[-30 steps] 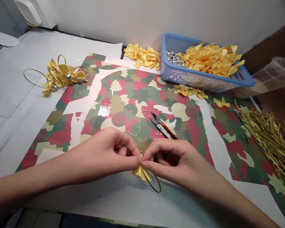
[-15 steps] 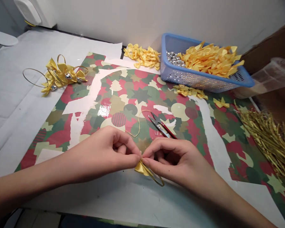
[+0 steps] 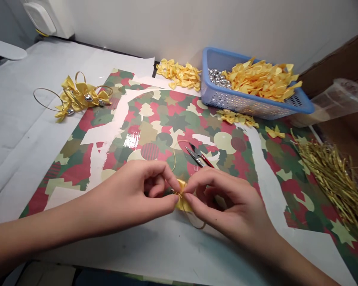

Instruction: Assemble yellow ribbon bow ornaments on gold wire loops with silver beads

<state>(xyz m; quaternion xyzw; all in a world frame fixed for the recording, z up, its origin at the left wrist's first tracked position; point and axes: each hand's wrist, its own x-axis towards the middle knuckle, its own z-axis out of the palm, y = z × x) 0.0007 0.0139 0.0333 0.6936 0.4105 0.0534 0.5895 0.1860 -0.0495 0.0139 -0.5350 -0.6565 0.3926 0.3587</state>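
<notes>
Between my fingertips is a yellow satin bow (image 3: 182, 204), low over the front of the table. My left hand (image 3: 147, 186) pinches its left side near the middle, and my right hand (image 3: 223, 198) pinches the right side, thumb and forefinger together. A thin gold cord loop (image 3: 200, 228) hangs from the bow below my right thumb. A bit of silver, perhaps a bell, peeps out beside my left fingertips, mostly hidden. Just beyond my hands lie thread snips (image 3: 198, 155) with a red handle, partly covered by my right hand. A loose gold cord (image 3: 174, 157) curves beside them.
A blue basket (image 3: 256, 107) at the back right holds yellow bows and silver bells. More bows (image 3: 179, 74) lie beside it. Finished-looking bows with bells and loops (image 3: 80, 95) sit at the left. A bundle of gold cords (image 3: 331, 174) lies at the right.
The bow has turned between my fingers, so more of it shows above and below the pinch. My fingertips have parted slightly. The view has shifted a little.
</notes>
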